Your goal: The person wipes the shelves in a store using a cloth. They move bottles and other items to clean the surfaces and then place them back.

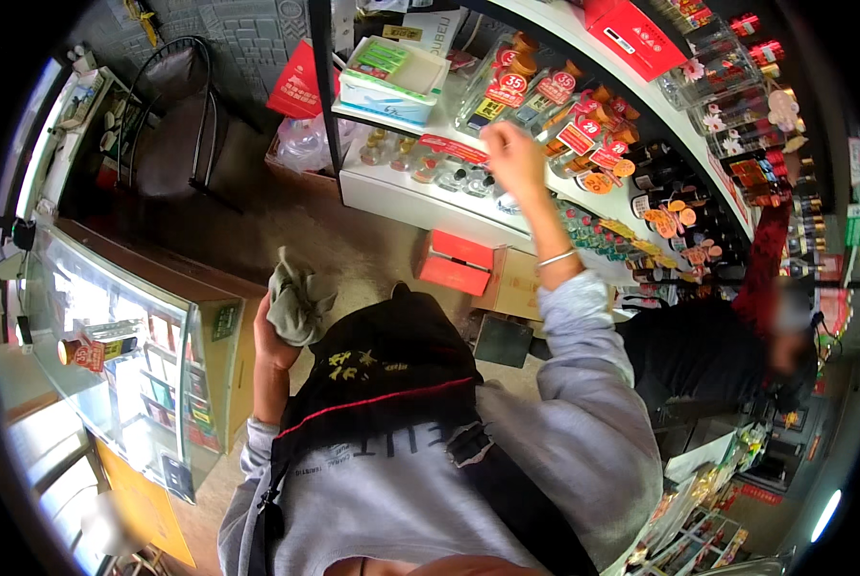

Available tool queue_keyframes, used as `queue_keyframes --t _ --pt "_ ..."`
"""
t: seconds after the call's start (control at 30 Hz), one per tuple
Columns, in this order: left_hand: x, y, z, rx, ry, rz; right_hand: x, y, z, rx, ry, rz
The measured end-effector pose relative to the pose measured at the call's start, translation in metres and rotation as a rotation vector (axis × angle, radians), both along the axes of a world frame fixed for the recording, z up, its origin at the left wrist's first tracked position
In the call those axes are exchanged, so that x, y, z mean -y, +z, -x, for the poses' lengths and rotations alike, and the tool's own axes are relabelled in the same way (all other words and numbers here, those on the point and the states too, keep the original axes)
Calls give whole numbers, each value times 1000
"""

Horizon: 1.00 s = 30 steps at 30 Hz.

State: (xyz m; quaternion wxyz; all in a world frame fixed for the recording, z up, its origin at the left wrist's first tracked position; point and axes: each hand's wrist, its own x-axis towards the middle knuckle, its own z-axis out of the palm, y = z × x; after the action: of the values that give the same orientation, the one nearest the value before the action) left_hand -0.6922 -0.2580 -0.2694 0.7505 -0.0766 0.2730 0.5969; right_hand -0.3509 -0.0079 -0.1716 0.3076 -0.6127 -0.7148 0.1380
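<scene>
A crumpled grey cloth (298, 305) is gripped in my left hand (273, 344), beside the glass display case. My right hand (514, 161) reaches forward to the shelves, its fingers curled in at the front edge of a shelf. Whether anything lies in those fingers I cannot make out. Just behind that hand stand clear glass bottles (487, 101) with orange-brown tops and red and yellow tags. Smaller clear bottles (454, 178) fill the level below, behind a red label strip (454, 148).
A blue-and-white box (391, 91) sits left of the bottles. Red (456, 262) and tan (513, 283) cartons lie on the floor by the shelf. The glass case (113, 326) bounds my left, a chair (170, 125) stands far left, and a person in black (699, 350) is at right.
</scene>
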Motion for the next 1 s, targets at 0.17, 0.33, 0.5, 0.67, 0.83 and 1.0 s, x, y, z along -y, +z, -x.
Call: queue_keyframes --t 0.17,0.33,0.5,0.67,0.83,1.0 --pt "-35 -1 -77 27 -43 16 -73 50 -86 333 10 -306" --pt "-50 -7 -120 117 -29 28 -135 61 -123 715 -89 -97" --pt "-52 -3 -132 158 -38 40 -177 47 -154 558 82 86" --pt "-60 -7 -134 106 -22 34 -207 25 -181 465 78 123" --pt "-68 -3 -138 93 -16 83 -197 20 -179 442 316 109" --pt "-71 4 -138 86 -13 100 -159 55 -138 490 334 200"
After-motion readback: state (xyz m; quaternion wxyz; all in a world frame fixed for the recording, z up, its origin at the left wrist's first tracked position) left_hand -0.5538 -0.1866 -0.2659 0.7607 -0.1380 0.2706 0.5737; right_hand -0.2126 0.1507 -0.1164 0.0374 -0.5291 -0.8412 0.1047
